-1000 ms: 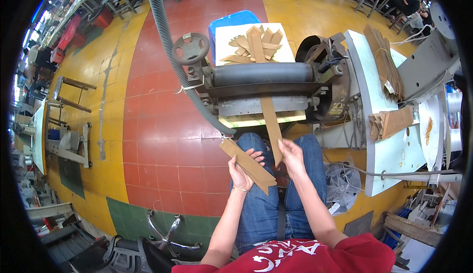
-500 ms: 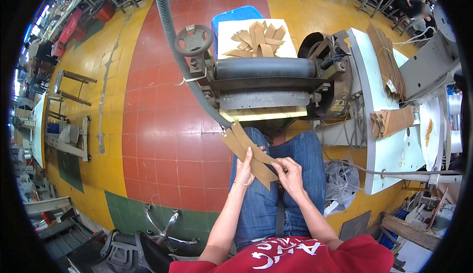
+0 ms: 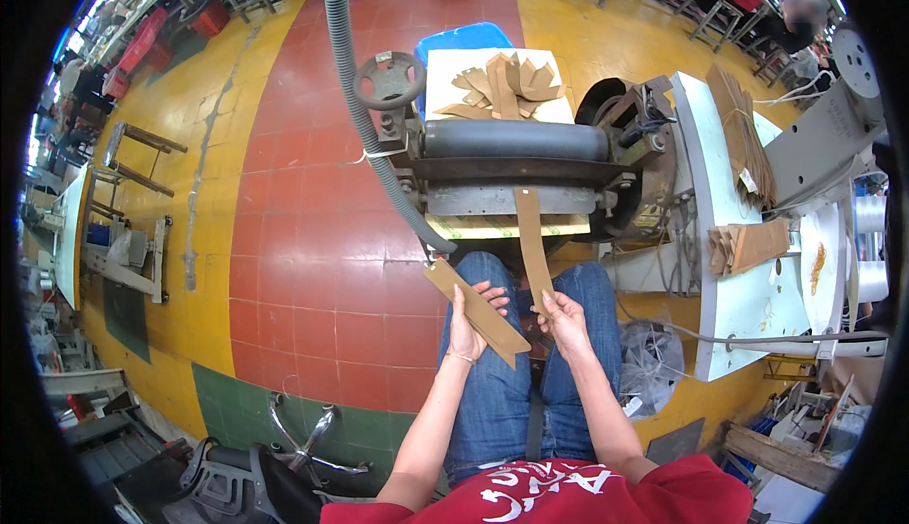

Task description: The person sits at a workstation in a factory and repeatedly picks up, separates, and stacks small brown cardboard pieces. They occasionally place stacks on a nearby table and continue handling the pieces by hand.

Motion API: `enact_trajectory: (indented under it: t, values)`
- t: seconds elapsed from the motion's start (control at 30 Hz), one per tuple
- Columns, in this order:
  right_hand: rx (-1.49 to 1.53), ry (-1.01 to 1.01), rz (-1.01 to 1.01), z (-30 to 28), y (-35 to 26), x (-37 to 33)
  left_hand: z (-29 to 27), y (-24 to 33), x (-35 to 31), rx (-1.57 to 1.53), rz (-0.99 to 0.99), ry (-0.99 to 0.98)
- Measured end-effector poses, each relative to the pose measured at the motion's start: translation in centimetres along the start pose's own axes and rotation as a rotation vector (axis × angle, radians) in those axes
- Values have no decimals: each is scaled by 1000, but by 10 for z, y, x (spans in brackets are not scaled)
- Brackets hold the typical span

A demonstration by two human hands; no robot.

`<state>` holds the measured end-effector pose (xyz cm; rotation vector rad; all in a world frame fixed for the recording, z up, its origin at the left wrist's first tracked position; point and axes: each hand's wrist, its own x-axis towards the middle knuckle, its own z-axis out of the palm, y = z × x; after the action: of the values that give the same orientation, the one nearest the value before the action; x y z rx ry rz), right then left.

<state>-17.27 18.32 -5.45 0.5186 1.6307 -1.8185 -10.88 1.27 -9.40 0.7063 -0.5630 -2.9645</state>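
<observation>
My left hand point(image 3: 466, 333) grips a few flat brown strips point(image 3: 485, 314), stacked aslant over my left thigh; their exact count is hard to see. Between the fingers and thumb of my right hand point(image 3: 566, 325) is the near end of a single curved brown strip point(image 3: 532, 251). That strip points away from me, and its far end lies over the grey metal plate point(image 3: 473, 196) at the front of a roller machine. Behind the plate runs a dark roller point(image 3: 511, 140). More brown strips point(image 3: 506, 84) are heaped on a white board beyond the roller.
A handwheel point(image 3: 390, 81) and a grey ribbed hose point(image 3: 343, 60) stand at the machine's left. On the light table point(image 3: 748, 320) at right lie a tied bundle of long brown strips point(image 3: 737, 131) and a shorter stack point(image 3: 750, 246). A clear plastic bag point(image 3: 653, 363) sits beside my right leg.
My right hand has drawn one strip off the stack and swung it up and right to the machine's plate. The left hand keeps the remaining strips, its fingers now more spread.
</observation>
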Motion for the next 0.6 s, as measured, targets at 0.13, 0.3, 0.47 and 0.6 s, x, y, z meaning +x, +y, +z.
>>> enact_trajectory:
  t: [0.13,0.3,0.47,0.6]
  values:
    - [-44,-81,-216,13,-29,24,-1,2,-2,-65,-4,-71]
    - [-75,163,-434,41,-45,67,3,2,0,-21,-19,-6]
    - [-425,-47,-270,26,4,3,10,-3,-1,103,33,55]
    - [-857,38,-617,16,8,-37,10,-3,-4,182,41,53]
